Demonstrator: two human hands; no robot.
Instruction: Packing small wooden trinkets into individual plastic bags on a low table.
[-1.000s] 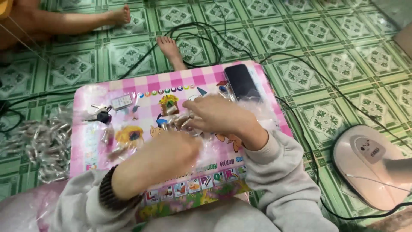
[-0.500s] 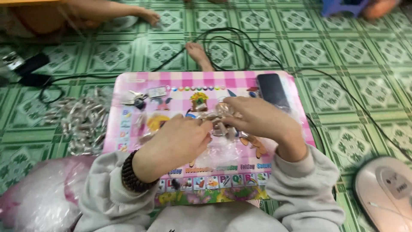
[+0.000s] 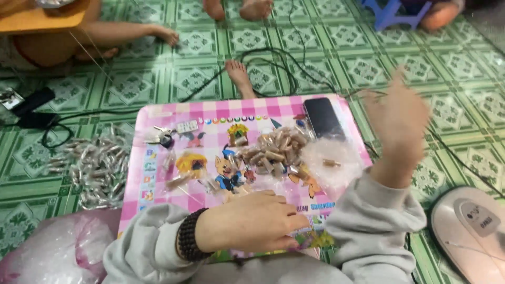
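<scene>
A pink checkered board [image 3: 158, 200] with cartoon pictures lies in front of me. A pile of small tan cylinders [image 3: 276, 150] sits at its middle, and a crumpled clear plastic bag [image 3: 329, 164] lies just right of the pile. My left hand [image 3: 252, 222], with a dark bead bracelet at the wrist, rests palm down on the board's near edge, fingers together. Whether it holds anything is hidden. My right hand [image 3: 397, 123] is blurred and raised above the board's right edge, fingers spread, with nothing in it.
A black phone [image 3: 322, 117] and keys [image 3: 163, 138] lie on the board. Silver wrapped pieces [image 3: 97, 165] are heaped on the green tiled floor at left, above a plastic bag [image 3: 52, 252]. A white device [image 3: 473, 231] sits right. Cables, another person's foot [image 3: 239, 76] and a blue stool [image 3: 392, 13] lie beyond.
My right hand has lifted off the pile and swung up to the right. My left hand has drawn back to the board's near edge, uncovering the tan pieces.
</scene>
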